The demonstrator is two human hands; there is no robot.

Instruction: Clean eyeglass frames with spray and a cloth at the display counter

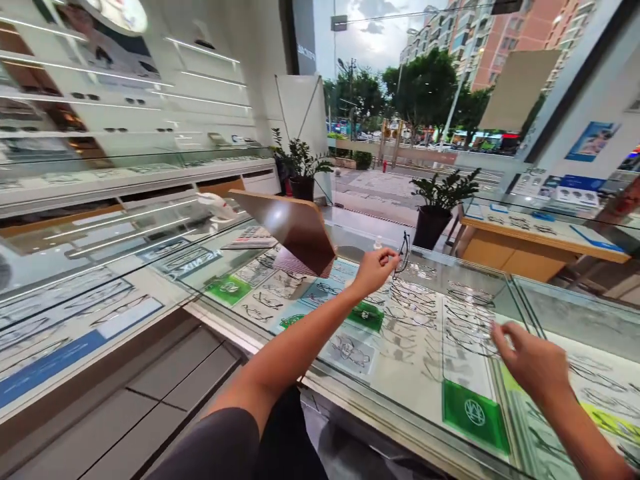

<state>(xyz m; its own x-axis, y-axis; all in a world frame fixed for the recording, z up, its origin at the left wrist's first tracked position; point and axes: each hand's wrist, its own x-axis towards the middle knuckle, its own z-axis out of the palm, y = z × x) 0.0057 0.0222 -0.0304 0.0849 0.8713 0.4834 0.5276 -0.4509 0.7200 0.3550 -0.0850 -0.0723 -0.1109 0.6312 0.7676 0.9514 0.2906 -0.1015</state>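
Glasses (405, 248): held upright in left hand's (376, 271) pinched fingers, presumably against smudging. Right hand (534, 360): fingers curled above surface (381, 395), grasp indeterminable.

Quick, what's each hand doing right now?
Left hand: closed, holding dark-framed glasses at its fingertips.
Right hand: fingers curled beside a row of eyeglass frames; whether it grips one cannot be told.
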